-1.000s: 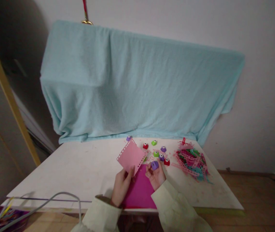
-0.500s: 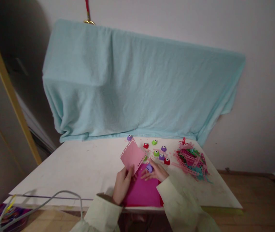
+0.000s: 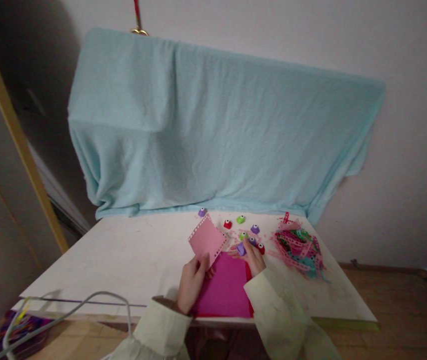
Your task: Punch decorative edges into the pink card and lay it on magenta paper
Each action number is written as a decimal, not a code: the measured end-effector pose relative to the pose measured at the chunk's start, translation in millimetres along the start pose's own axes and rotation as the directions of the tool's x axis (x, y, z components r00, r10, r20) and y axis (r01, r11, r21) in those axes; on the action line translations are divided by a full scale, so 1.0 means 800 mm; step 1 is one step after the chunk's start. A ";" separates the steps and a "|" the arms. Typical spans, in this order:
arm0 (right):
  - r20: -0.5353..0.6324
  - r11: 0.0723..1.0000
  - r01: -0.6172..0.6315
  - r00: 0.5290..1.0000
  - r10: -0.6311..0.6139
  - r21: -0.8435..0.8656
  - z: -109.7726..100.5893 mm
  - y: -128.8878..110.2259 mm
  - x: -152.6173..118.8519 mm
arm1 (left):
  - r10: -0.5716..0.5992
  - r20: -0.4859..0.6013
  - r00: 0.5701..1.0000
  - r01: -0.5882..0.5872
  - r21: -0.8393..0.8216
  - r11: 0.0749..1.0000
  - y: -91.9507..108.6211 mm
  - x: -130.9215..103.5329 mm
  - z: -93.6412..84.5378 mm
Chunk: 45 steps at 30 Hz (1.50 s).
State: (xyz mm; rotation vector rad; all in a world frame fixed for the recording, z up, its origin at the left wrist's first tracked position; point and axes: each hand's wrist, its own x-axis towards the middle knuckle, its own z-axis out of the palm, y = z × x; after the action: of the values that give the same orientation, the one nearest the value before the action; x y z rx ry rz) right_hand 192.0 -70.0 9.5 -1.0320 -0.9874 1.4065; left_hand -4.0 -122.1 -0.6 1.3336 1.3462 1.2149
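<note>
Pinched between the thumb and fingers of my left hand (image 3: 192, 281) is a pink paper (image 3: 206, 241) with punched holes along two edges, tilted above the table. My right hand (image 3: 251, 256) holds a small purple punch (image 3: 241, 249) in its fingers, to the right of the paper and apart from it. Beneath both hands lies a magenta sheet (image 3: 225, 292) at the table's front edge, with red showing at its right side. Small punches lie beyond the hands, among them a red one (image 3: 227, 224), a green one (image 3: 241, 219) and a purple one (image 3: 202, 212).
Punched paper strips (image 3: 299, 247) are heaped at the right of the white table (image 3: 123, 255). A light blue cloth (image 3: 217, 130) hangs behind it. A grey bent tube (image 3: 103, 294) crosses the front left corner. Pink scraps are scattered near the punches.
My right hand has moved right and slightly away from me, carrying the purple punch away from the pink paper. My left hand still holds the paper in nearly the same place.
</note>
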 end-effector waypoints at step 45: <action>0.051 0.881 0.295 0.953 -0.298 -0.369 0.009 0.017 -0.002 | 0.000 -0.025 1.000 0.001 0.053 0.999 -0.004 0.000 -0.001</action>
State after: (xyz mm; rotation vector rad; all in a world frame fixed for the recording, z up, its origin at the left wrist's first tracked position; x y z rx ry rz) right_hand 181.3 -72.8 -1.5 -1.1014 -1.3815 0.9799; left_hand -5.4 -122.1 -3.3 1.3587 1.4056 1.2067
